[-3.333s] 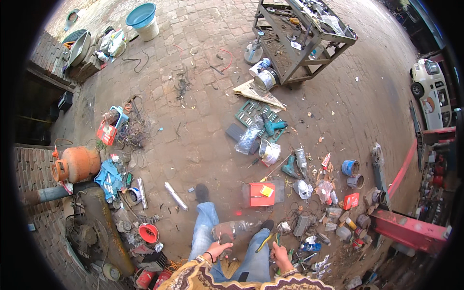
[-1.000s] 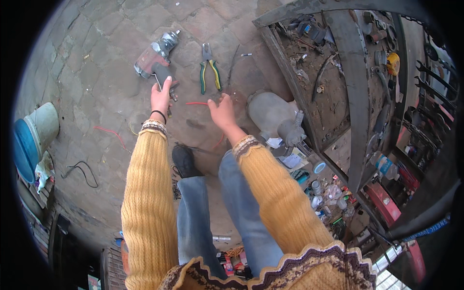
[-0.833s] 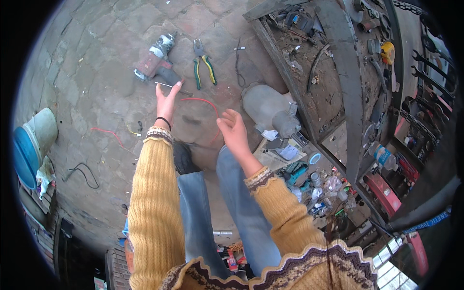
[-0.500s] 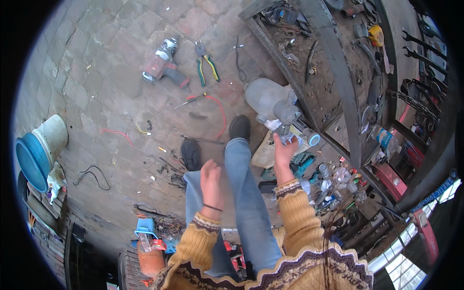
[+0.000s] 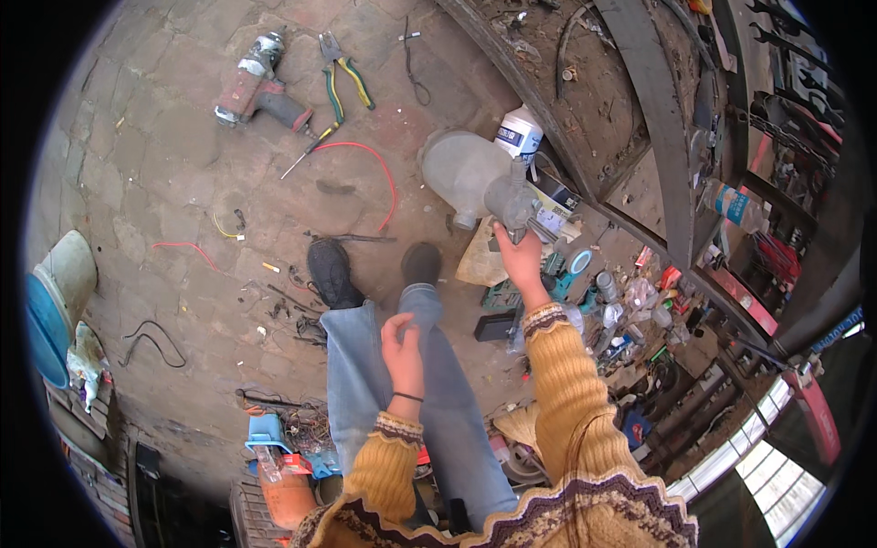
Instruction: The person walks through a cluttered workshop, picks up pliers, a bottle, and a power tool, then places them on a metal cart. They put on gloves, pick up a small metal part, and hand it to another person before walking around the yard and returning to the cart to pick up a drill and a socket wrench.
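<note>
My right hand [image 5: 523,262] closes its fingers and thumb on the grey fitting [image 5: 513,205] of a translucent grey tank [image 5: 457,172] with a rounded body. The tank tilts over the ground beside a dark metal frame [image 5: 539,96]. Just behind it stands a white bottle [image 5: 519,132] with a blue label. My left hand [image 5: 402,358] hovers in front of my legs, fingers loosely bent and a little apart, with nothing visible in it. A flattened piece of cardboard [image 5: 475,260] lies under the right hand.
On the paving lie an impact wrench [image 5: 260,89], pliers [image 5: 343,80], a screwdriver [image 5: 311,149] and a red wire [image 5: 391,187]. Small litter [image 5: 639,301] spreads to the right. Buckets [image 5: 68,274] stand at left; wrenches [image 5: 804,55] hang at far right.
My right hand and the tank have come nearer to me, and the white bottle behind shows. The left hand's fingers have loosened. The whole view has shifted, and my feet have moved.
</note>
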`<state>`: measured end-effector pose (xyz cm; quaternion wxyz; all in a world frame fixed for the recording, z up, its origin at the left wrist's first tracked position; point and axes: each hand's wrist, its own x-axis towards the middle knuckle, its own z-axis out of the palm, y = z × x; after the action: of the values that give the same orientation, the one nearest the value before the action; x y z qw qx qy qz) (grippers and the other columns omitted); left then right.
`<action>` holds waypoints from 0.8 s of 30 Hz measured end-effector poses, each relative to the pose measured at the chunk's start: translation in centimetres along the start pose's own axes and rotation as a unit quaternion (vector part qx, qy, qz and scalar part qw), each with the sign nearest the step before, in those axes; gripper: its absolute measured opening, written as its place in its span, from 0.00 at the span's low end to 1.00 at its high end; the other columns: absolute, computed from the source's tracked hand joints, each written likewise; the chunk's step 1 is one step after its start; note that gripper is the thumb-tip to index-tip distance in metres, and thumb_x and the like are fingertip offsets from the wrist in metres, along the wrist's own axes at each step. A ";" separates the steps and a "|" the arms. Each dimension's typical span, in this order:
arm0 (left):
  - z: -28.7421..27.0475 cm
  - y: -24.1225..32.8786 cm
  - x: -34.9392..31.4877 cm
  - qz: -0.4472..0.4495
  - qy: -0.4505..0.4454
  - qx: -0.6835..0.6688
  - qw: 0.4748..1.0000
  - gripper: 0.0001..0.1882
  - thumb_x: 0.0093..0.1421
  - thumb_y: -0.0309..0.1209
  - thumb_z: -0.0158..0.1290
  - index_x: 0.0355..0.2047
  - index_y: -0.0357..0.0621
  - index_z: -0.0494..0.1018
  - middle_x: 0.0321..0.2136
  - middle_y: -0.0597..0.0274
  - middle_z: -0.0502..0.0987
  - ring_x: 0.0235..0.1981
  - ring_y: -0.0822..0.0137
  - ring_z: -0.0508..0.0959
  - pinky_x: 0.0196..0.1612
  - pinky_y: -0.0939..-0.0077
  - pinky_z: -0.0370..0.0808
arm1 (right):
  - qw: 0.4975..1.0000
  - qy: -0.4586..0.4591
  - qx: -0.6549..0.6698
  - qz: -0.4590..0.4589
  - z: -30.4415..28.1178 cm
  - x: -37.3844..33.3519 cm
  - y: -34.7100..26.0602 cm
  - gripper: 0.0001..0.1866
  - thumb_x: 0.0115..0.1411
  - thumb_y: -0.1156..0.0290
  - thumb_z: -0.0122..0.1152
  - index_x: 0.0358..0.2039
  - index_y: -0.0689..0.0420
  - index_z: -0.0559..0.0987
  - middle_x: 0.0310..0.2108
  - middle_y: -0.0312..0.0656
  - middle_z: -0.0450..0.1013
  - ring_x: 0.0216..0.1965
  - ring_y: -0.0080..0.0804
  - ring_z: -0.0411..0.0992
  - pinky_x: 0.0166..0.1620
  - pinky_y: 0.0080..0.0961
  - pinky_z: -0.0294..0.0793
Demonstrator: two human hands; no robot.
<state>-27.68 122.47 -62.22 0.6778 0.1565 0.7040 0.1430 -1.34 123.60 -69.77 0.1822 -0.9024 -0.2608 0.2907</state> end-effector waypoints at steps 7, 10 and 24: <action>0.0 0.8 -0.3 -0.135 -0.009 -0.086 0.987 0.09 0.64 0.29 0.49 0.43 0.45 0.74 0.44 0.68 0.75 0.47 0.73 0.72 0.51 0.74 0.70 | 0.971 -0.118 -0.188 0.091 -0.5 -12.0 5.1 0.20 0.59 0.62 0.64 0.46 0.65 0.78 0.41 0.55 0.78 0.45 0.51 0.77 0.48 0.37 0.74; 0.4 1.0 -0.4 -0.106 -0.026 -0.090 0.990 0.09 0.64 0.29 0.49 0.43 0.45 0.74 0.43 0.68 0.75 0.48 0.73 0.71 0.50 0.75 0.70 | 0.952 -0.100 -0.115 0.264 -1.9 -14.7 6.2 0.23 0.59 0.61 0.65 0.48 0.66 0.77 0.45 0.56 0.77 0.49 0.49 0.75 0.52 0.37 0.71; 1.8 0.6 -0.4 -0.095 -0.032 -0.049 0.994 0.08 0.65 0.28 0.49 0.42 0.44 0.75 0.43 0.67 0.75 0.47 0.73 0.72 0.49 0.75 0.71 | 0.927 -0.206 -0.270 0.160 -14.3 -10.4 17.5 0.10 0.57 0.73 0.61 0.40 0.62 0.79 0.39 0.50 0.79 0.43 0.49 0.78 0.46 0.40 0.76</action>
<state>-25.90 122.87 -61.70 0.7176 0.0601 0.6856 0.1070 6.67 101.11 -62.83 -0.1746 -0.8675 -0.2131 0.4142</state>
